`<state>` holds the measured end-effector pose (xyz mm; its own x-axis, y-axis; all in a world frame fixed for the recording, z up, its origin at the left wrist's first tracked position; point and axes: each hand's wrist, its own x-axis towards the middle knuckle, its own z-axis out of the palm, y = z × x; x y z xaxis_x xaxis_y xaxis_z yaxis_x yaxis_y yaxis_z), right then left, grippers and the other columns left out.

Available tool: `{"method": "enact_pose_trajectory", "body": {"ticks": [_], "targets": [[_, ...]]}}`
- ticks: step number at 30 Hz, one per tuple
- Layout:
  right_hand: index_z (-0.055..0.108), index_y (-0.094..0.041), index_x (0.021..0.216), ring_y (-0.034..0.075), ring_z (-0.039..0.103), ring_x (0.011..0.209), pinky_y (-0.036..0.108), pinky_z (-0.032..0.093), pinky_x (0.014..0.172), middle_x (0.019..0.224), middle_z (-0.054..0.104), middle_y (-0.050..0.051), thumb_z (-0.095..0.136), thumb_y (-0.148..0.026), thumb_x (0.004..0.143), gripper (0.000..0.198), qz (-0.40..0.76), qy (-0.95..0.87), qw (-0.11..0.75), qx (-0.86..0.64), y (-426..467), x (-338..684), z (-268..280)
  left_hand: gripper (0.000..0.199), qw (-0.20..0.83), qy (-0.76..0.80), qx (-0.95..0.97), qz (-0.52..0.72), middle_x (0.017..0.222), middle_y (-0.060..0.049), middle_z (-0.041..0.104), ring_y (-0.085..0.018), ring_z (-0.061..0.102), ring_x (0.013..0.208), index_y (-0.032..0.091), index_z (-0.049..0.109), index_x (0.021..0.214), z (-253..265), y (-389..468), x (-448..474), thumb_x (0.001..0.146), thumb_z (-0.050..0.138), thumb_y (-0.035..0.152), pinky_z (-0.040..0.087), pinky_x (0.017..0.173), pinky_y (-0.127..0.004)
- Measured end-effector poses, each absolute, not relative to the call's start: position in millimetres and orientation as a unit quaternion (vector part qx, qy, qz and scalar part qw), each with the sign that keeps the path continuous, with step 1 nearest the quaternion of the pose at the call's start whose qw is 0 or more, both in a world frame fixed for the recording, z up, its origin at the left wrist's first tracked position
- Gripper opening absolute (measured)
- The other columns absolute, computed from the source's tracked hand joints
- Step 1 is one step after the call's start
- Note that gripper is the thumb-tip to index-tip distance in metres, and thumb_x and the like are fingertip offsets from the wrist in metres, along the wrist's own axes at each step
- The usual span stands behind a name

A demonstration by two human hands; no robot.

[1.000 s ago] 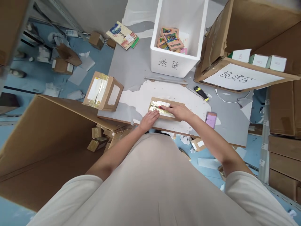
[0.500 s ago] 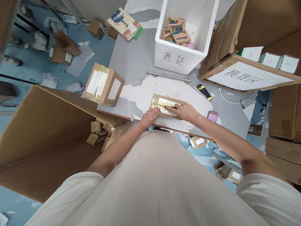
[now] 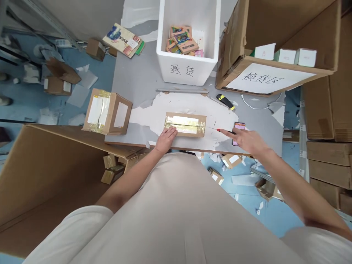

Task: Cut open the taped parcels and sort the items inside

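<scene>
A small taped carton (image 3: 184, 129) lies flat at the table's front edge, with a white label under its shiny yellowish tape. A dark slit runs along the tape. My left hand (image 3: 166, 139) rests with outstretched fingers on the carton's left front corner. To the right of the carton, my right hand (image 3: 247, 140) is closed around a utility knife (image 3: 226, 131), dark with a red front end; its thin blade points left and is apart from the carton. Partly hidden beneath the right hand is a phone (image 3: 239, 125) with a lit screen.
A yellow-and-black cutter (image 3: 225, 102) lies behind. At the back stand a white foam bin (image 3: 187, 69) holding several boxed items and a labelled carton (image 3: 264, 80). Another taped box (image 3: 107, 112) and a book (image 3: 122, 39) sit left. A large open carton (image 3: 55, 176) stands at lower left.
My right hand has drawn the knife off the carton to the right, over the phone. The left hand stays on the carton, whose slit now shows along its length. The view has shifted.
</scene>
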<state>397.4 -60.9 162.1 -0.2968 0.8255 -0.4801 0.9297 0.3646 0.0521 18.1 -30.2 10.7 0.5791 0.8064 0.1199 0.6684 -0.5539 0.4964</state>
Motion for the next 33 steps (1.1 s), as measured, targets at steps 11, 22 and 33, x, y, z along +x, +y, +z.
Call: {"method": "enact_pose_trajectory", "body": {"ticks": [11, 22, 33], "targets": [[0.037, -0.028, 0.148, 0.009, 0.053, 0.052, 0.024, 0.049, 0.044, 0.092, 0.064, 0.003, 0.048, -0.044, 0.089, 0.062, -0.490, 0.422, -0.233, 0.726, -109.1, 355.5, 93.8, 0.112, 0.146, 0.433, 0.888, 0.055, 0.153, -0.024, 0.028, -0.045, 0.019, 0.143, 0.014, 0.034, 0.146, 62.7, 22.2, 43.4, 0.059, 0.068, 0.075, 0.007, 0.114, -0.061], [0.031, -0.027, 0.151, 0.007, 0.052, 0.050, 0.022, 0.047, 0.041, 0.089, 0.061, 0.002, 0.052, -0.050, 0.086, 0.071, -0.537, 0.369, -0.292, 0.700, -117.8, 341.1, 69.0, 0.120, 0.175, 0.446, 0.877, 0.037, 0.149, -0.025, 0.035, -0.046, 0.025, 0.140, 0.013, 0.033, 0.145, 54.9, 30.9, 51.7, 0.051, 0.073, 0.075, 0.019, 0.112, -0.060], [0.035, -0.027, 0.149, 0.007, 0.049, 0.047, 0.023, 0.049, 0.042, 0.084, 0.063, 0.001, 0.051, -0.052, 0.085, 0.070, -0.498, 0.380, -0.271, 0.731, -112.9, 330.7, 83.4, 0.118, 0.183, 0.444, 0.874, 0.068, 0.147, -0.025, 0.037, -0.045, 0.027, 0.139, 0.013, 0.037, 0.143, 52.3, 30.3, 50.5, 0.050, 0.074, 0.076, 0.021, 0.111, -0.059]]}}
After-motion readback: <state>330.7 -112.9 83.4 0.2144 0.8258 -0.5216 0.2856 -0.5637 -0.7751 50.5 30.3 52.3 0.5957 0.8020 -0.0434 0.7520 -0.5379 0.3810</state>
